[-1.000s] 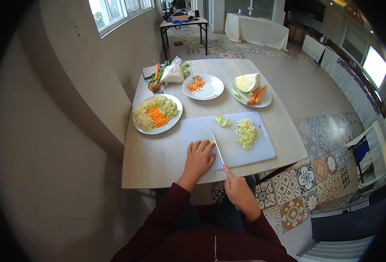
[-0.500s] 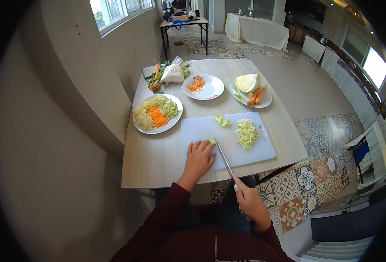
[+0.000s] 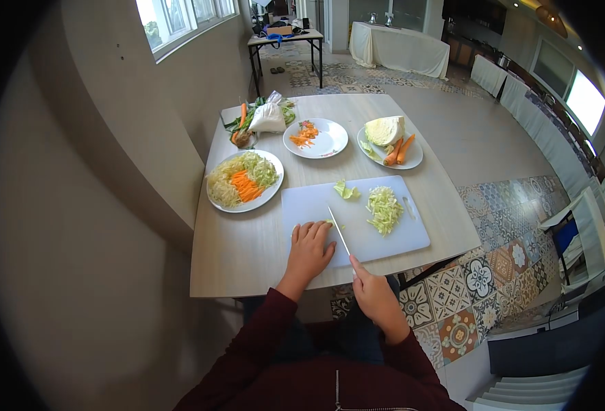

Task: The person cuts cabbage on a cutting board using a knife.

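My left hand (image 3: pixel 308 248) rests palm down on the left part of a white cutting board (image 3: pixel 398 250), fingertips pressing a piece of cabbage that is mostly covered; a bit of green shows by the fingers. In my right hand (image 3: pixel 375 296) is the handle of a kitchen knife (image 3: pixel 340 231). Its blade lies just right of my left fingertips, pointing away from me. A heap of shredded cabbage (image 3: pixel 384 210) sits on the board's right side. Some loose cabbage leaf pieces (image 3: pixel 345 190) lie near the board's far edge.
Beyond the board stand a plate of sliced vegetables (image 3: pixel 269 195), a plate with orange peelings (image 3: pixel 330 145), and a plate holding a cut cabbage (image 3: pixel 386 130) and carrots (image 3: pixel 405 149). A white plastic bag (image 3: pixel 268 118) sits among greens at the far left corner. A wall borders the left.
My right hand and the knife have moved forward and slightly left, bringing the blade closer alongside my left fingers. My left hand stays nearly in place.
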The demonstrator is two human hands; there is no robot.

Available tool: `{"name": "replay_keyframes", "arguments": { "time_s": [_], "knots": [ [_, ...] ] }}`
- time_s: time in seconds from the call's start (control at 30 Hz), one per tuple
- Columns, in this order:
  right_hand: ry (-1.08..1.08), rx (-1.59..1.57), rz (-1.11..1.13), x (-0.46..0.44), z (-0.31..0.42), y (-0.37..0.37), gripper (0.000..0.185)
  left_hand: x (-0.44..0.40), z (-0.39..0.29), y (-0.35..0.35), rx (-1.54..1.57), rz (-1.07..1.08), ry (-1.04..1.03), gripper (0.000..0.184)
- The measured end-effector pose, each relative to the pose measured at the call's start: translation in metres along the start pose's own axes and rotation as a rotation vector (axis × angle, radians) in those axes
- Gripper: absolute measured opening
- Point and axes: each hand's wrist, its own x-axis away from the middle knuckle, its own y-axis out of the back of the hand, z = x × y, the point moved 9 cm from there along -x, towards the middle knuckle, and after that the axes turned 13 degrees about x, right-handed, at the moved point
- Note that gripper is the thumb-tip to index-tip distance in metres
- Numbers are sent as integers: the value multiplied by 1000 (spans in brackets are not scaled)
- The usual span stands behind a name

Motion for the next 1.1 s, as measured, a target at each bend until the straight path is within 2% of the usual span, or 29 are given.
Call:
{"name": "replay_keyframes", "arguments": {
  "time_s": [0.23,0.33,0.43,1.1],
  "knots": [
    [-34,-63,50,22,2,23,44,-1,-5,3,-5,14,-1,44],
    [-42,-76,34,25,0,27,43,1,-2,4,21,-64,-15,42],
    [-59,-69,45,25,1,29,43,0,0,0,-5,-2,-8,40],
    [-33,-79,69,29,8,22,44,0,-1,0,2,6,-11,37]
  ]
}}
